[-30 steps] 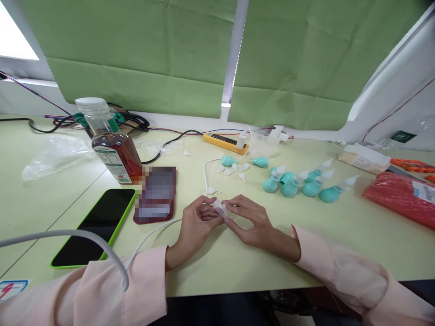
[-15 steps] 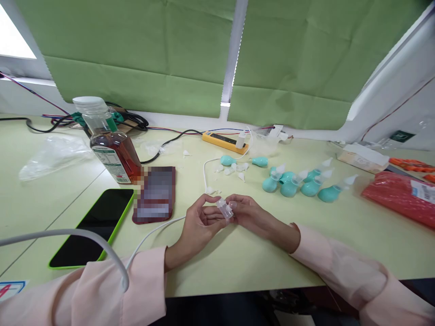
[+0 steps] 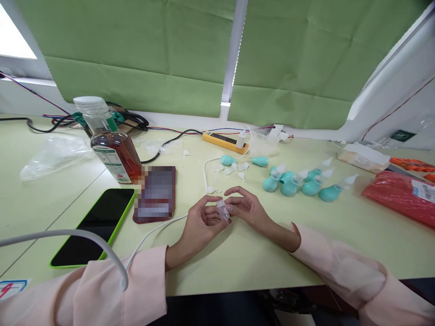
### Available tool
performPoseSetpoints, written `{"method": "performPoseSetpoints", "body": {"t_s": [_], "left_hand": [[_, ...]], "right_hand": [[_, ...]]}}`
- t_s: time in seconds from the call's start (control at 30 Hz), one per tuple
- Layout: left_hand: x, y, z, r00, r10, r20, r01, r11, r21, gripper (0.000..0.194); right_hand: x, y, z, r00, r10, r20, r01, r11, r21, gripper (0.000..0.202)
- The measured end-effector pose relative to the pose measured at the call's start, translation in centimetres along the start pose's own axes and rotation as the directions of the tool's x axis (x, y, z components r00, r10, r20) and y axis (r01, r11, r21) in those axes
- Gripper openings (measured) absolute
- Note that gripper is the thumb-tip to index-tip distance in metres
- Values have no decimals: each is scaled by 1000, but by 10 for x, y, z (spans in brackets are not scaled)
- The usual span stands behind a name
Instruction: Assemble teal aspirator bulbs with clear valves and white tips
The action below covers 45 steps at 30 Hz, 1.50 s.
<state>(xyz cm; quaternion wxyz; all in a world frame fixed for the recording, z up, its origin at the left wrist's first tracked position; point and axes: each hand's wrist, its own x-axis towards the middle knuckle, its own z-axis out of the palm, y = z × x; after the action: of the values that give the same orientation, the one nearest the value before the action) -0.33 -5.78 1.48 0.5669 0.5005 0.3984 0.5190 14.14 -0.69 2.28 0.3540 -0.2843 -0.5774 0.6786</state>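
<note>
A small clear plastic piece (image 3: 223,210) is held between the thumb and fingers of my left hand (image 3: 202,222), near the table's front. My right hand (image 3: 249,210) is at its right side, thumb against the piece and index finger raised and curved away from it. Small translucent bits (image 3: 232,169) lie on the table beyond my hands. Further right stand several teal bulbs with clear tips (image 3: 289,186). Two teal bulbs without tips, one at the left (image 3: 228,160) and one at the right (image 3: 260,161), lie behind the bits.
On the left are a bottle of amber liquid (image 3: 117,154), a green-edged phone (image 3: 97,226) and a dark red phone (image 3: 155,194). A yellow power strip (image 3: 222,141) lies at the back. A red package (image 3: 401,197) is at the right. A white cable (image 3: 149,235) passes my left hand.
My right hand's index finger has lifted off the clear piece and its fingers have spread somewhat. The piece is tilted slightly more upright in my left hand.
</note>
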Motion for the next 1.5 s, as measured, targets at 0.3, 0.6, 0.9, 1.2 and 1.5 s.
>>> {"method": "performPoseSetpoints", "body": {"t_s": [0.3, 0.6, 0.9, 1.2, 1.5], "left_hand": [[-2, 12, 4, 994, -112, 11, 113, 993, -47, 44], [-5, 5, 3, 996, -89, 18, 89, 996, 8, 45], [-2, 9, 1, 990, -115, 76, 121, 990, -75, 51], [-2, 11, 2, 984, -169, 55, 174, 980, -95, 37], [-1, 10, 1, 983, -177, 57, 181, 982, -61, 33]], "right_hand": [[0, 7, -1, 998, 69, -14, -69, 997, -39, 25], [-7, 3, -1, 999, -30, 25, 35, 963, -267, 33], [-2, 4, -4, 998, -62, -22, 51, 939, -341, 25], [5, -4, -13, 973, -221, -64, 177, 895, -410, 23], [98, -23, -67, 908, -420, 0, 33, 71, -997, 42]]}}
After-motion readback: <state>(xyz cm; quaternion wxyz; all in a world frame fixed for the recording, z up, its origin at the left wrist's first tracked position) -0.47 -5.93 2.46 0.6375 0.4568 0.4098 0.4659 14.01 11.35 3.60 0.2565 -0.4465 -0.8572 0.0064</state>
